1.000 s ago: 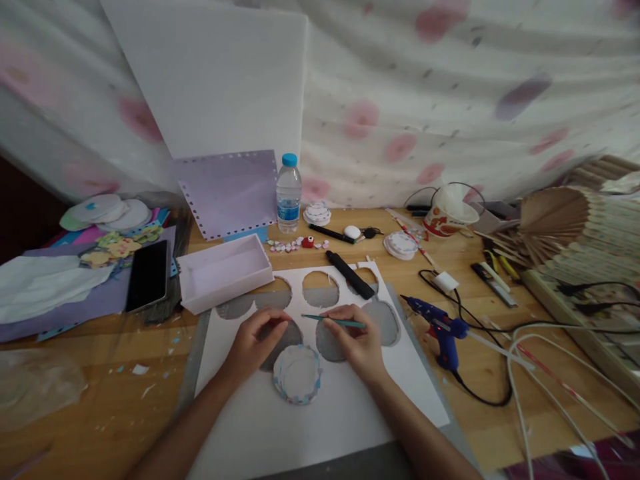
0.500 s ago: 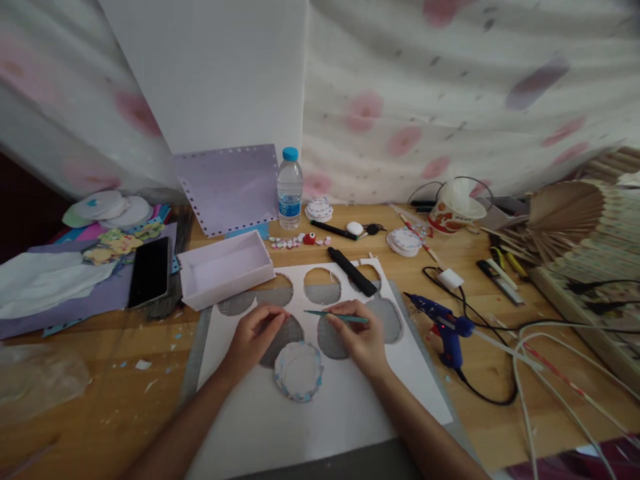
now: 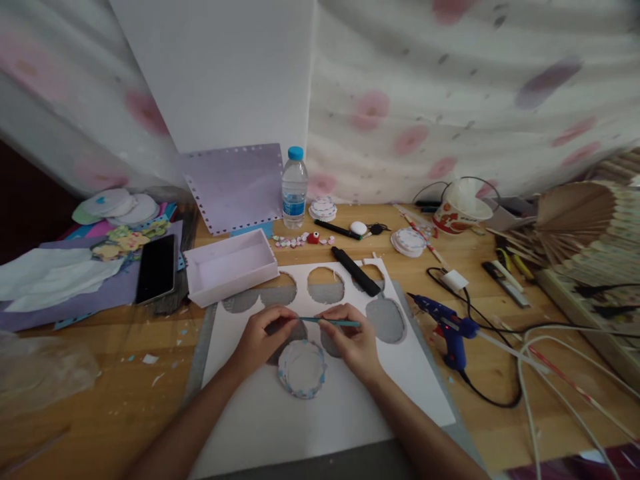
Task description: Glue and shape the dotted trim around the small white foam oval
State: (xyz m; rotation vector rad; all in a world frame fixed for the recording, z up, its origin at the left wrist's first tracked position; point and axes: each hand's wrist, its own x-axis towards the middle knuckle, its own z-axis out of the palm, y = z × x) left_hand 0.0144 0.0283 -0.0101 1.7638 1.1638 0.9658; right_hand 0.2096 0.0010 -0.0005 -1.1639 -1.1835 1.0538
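My right hand (image 3: 353, 337) is closed around slim teal tweezers (image 3: 345, 323), held almost level with the tip to the left. That tip reaches the pinched fingertips of my left hand (image 3: 267, 333); anything small between those fingers is too small to make out. Just below both hands lies a round white disc (image 3: 301, 369), its rim dotted with blue and pink bits. Under it is a white sheet (image 3: 380, 407) with several round cut-outs, spread over a grey mat (image 3: 295, 469).
A pale lilac box (image 3: 233, 270) and phone (image 3: 156, 267) are left. Behind stand a water bottle (image 3: 295, 190) and a row of small beads (image 3: 293, 241). A black pen-like tool (image 3: 356, 272) lies on the sheet. To the right are a blue glue gun (image 3: 450, 327) and cables (image 3: 493, 402).
My hands have drawn together, and the tweezers' tip now meets my left fingertips. The whole view has shifted slightly; the disc stays on the sheet.
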